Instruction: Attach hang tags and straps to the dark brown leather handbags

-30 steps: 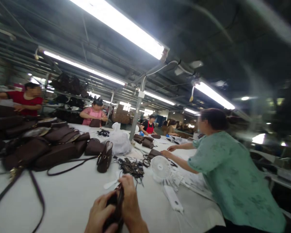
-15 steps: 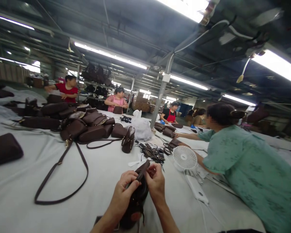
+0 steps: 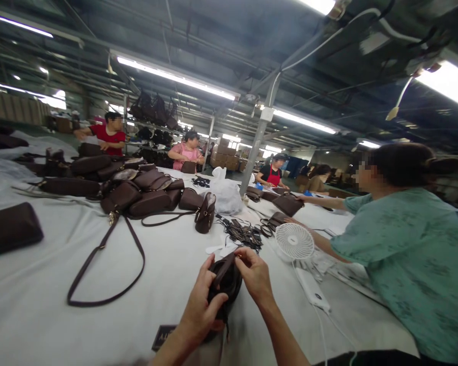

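Observation:
A small dark brown handbag (image 3: 226, 277) stands on the white-covered table in front of me, its top parted so the dark inside shows. My left hand (image 3: 204, 300) grips the bag's left side, thumb at the near edge and fingers along the rim. At the far right end of the rim, my right hand (image 3: 254, 272) pinches the edge near a small shiny metal piece. A dark card with lettering (image 3: 163, 336) lies by my left wrist. Just beyond the bag are white flat pieces (image 3: 221, 248) and a heap of dark tags with cords (image 3: 242, 233).
Brown handbags (image 3: 148, 198) are piled at the left, one trailing a long strap (image 3: 99, 300). A white fan (image 3: 294, 241) with a cable stands at the right. Beside it a co-worker in green (image 3: 400, 244) reaches toward more bags. A metal post (image 3: 255, 152) rises behind the clear plastic bag (image 3: 227, 195).
The bag's top has spread wider between my hands. My view has shifted slightly. The co-worker in green sits more upright, an arm stretched to a brown bag.

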